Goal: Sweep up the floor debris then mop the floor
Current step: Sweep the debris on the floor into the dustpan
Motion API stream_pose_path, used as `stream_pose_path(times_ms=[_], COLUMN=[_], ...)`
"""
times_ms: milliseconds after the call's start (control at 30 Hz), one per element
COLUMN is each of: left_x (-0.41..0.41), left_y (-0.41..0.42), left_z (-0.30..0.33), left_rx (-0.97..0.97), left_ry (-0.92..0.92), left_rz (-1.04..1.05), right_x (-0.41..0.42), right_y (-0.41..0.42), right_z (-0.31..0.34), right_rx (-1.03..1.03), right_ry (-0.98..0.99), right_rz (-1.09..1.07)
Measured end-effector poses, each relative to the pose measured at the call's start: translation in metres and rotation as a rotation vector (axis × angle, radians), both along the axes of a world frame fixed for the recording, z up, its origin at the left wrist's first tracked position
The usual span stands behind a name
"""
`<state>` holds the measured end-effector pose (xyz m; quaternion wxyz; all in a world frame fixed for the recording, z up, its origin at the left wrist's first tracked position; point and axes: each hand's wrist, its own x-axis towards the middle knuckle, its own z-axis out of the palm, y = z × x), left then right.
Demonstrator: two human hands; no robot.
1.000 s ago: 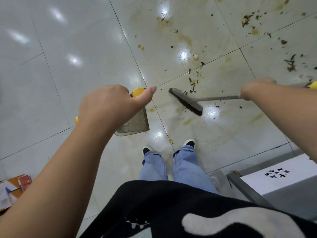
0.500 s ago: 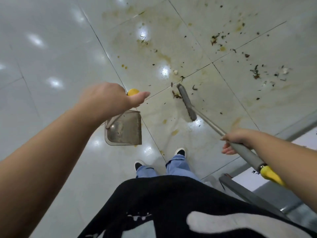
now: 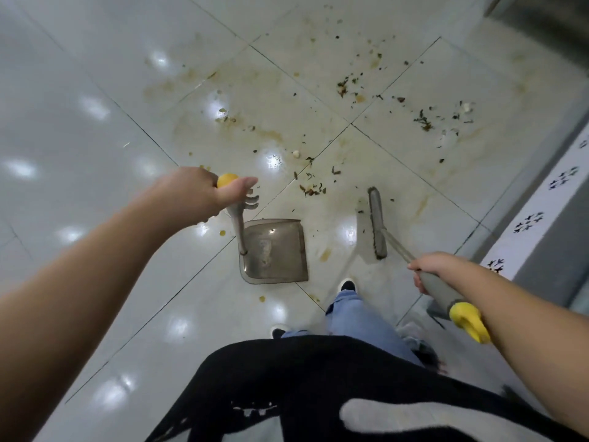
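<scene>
My left hand (image 3: 197,194) grips the yellow-capped top of a long-handled grey dustpan (image 3: 274,250), whose pan stands on the white tiles just ahead of my feet. My right hand (image 3: 430,269) grips the grey handle of a broom; its yellow end cap (image 3: 467,320) lies along my forearm. The broom head (image 3: 377,221) rests on the floor to the right of the pan. A small pile of dark debris (image 3: 310,188) lies just beyond the pan and broom. More crumbs (image 3: 349,86) and bits (image 3: 425,121) are scattered farther off on stained tiles.
Brownish stains (image 3: 264,132) streak the tiles ahead. A white patterned surface (image 3: 541,218) and a grey ledge run along the right side. A dark metal edge (image 3: 541,23) fills the top right corner. My shoe (image 3: 347,285) stands close behind the dustpan.
The dustpan has shifted right, nearer my feet. The broom head has been drawn back toward me, to the right of the pan. My right hand sits lower on the handle.
</scene>
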<state>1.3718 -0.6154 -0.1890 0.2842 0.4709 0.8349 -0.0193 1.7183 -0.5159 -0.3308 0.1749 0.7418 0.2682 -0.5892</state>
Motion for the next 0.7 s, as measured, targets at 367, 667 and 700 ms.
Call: stream_pose_path(times_ms=[367,667,700], left_x=[-0.011,-0.063,-0.073], left_y=[0.088,0.15,0.153], left_z=[0.026,0.026,0.022], left_rx=[0.044,0.06,0.09], left_ry=[0.043,0.173,0.15], left_rz=[-0.183,-0.048,-0.016], right_x=[-0.003,-0.068,-0.07], right_y=[0.015,0.093,0.099], right_z=[-0.041,-0.052,-0.052], right_rx=[0.038,0.045,0.03], right_ry=[0.188,0.204,0.213], right_rz=[-0.625,-0.594,-0.606])
